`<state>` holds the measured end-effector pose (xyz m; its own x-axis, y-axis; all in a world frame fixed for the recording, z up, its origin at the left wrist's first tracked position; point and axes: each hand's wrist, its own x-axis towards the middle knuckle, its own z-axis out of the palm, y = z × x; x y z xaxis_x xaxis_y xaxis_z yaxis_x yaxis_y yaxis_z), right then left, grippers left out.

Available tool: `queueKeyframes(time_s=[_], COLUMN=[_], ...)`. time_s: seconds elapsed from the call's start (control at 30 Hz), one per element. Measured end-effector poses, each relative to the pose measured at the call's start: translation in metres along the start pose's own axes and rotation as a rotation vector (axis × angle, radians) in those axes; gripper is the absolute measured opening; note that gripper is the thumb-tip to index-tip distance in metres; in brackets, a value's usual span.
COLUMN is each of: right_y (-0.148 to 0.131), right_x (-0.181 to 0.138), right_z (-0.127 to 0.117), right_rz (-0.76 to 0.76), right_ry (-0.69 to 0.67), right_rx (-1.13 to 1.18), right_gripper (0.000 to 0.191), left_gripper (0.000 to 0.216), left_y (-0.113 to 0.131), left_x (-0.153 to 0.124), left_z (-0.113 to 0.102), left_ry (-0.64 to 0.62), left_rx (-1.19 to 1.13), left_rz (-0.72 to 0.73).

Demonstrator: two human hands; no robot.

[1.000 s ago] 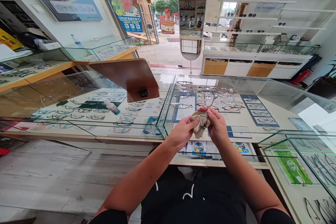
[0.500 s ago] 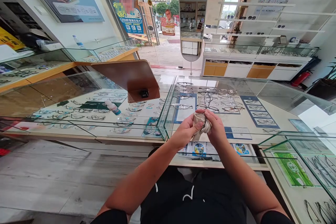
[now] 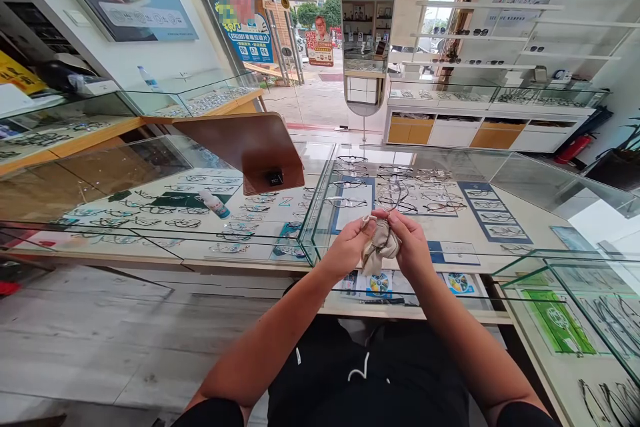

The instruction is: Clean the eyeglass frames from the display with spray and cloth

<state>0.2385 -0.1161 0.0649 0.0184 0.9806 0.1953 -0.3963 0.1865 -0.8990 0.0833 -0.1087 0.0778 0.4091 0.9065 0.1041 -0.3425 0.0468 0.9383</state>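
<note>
Over the glass counter, my left hand is closed, pinching a crumpled beige cloth between thumb and fingers. My right hand is closed at the cloth's other side, its fingertips on a thin-framed pair of eyeglasses. The dark thin line of that frame runs across the cloth, and a slim temple seems to reach up past my fingers. Most of the eyeglasses are hidden by cloth and fingers. Both hands nearly meet at the fingertips.
Rows of eyeglasses lie inside the glass display case beneath my hands. A spray bottle and a brown board-like stand are to the left. An oval mirror stands ahead. Another glass case borders the right.
My left hand has shifted slightly left and down, its thumb now higher on a fold of cloth. The cloth has opened out and hangs lower, showing more of the frame's dark line.
</note>
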Motion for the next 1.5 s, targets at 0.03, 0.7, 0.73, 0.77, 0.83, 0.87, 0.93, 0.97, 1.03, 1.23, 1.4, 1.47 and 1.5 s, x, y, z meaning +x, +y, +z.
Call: queueKeyframes(time_s=[0.03,0.7,0.73,0.77,0.83,0.87,0.93,0.97,1.03,1.23,1.4,1.47,1.5], right_y=[-0.001,-0.005,-0.004,-0.002,0.000,0.001,0.001,0.001,-0.001,-0.006,-0.007,-0.009,-0.010], right_x=[0.000,-0.001,-0.001,-0.001,-0.001,-0.002,-0.002,-0.002,-0.002,-0.002,-0.008,-0.009,-0.009], right_z=[0.000,0.002,0.003,0.003,0.004,0.004,0.004,0.003,0.001,0.002,0.010,0.011,0.011], right_rz=[0.016,0.031,0.023,0.013,-0.009,-0.018,-0.031,-0.032,-0.026,0.024,-0.020,-0.058,-0.070], right_ry=[0.013,0.004,-0.006,-0.017,-0.040,-0.051,-0.063,-0.063,-0.047,0.044,0.047,0.047,0.048], right_rx=[0.008,-0.010,-0.021,-0.035,-0.056,-0.058,-0.061,-0.064,-0.067,0.009,0.058,0.042,0.035], right_gripper=[0.032,0.033,0.033,0.034,0.034,0.034,0.034,0.034,0.034,0.027,0.020,0.019,0.019], left_gripper=[0.056,0.061,0.062,0.062,0.059,0.058,0.060,0.060,0.060,0.053,0.061,0.058,0.055], left_y=[0.002,0.002,0.001,-0.001,-0.004,-0.006,-0.008,-0.008,-0.005,0.012,0.011,0.009,0.009], left_x=[-0.001,-0.004,-0.004,-0.004,-0.002,-0.001,0.002,0.002,0.000,-0.013,-0.012,-0.010,-0.010], left_z=[-0.003,-0.004,-0.002,0.001,0.006,0.007,0.007,0.005,-0.001,-0.010,0.004,0.008,0.008], left_ry=[-0.046,-0.087,-0.062,-0.025,0.048,0.072,0.089,0.082,0.040,-0.135,-0.008,0.024,0.027], left_rx=[0.003,-0.008,-0.019,-0.030,-0.057,-0.065,-0.056,-0.040,-0.004,0.041,0.048,0.043,0.050], left_rz=[-0.025,-0.079,-0.068,-0.053,-0.018,-0.002,0.019,0.018,-0.003,-0.060,-0.003,0.026,0.037])
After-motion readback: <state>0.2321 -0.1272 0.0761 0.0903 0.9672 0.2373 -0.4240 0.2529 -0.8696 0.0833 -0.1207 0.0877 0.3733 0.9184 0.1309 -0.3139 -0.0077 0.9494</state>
